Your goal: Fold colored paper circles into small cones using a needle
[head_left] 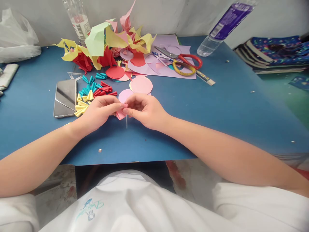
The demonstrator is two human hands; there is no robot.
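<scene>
Both hands meet near the front middle of the blue table. My left hand (103, 111) pinches a small folded pink paper (121, 114) from the left. From the right, my right hand (145, 111) grips the same paper between thumb and fingers. A thin pale strip hangs just below the fingertips. Behind the hands lie a lilac paper circle (125, 94) and a pink paper circle (142, 85). Small rolled cones in teal (90, 87), red (105, 88) and yellow (81, 107) are heaped behind and beside my left hand.
A phone (65, 98) lies left of the cones. Red-and-yellow scissors (188, 62), a cutter (205, 78) and purple sheets (164, 69) lie at the back. Crumpled paper scraps (96, 40), two bottles (212, 40) and a plastic bag (18, 38) stand near the wall.
</scene>
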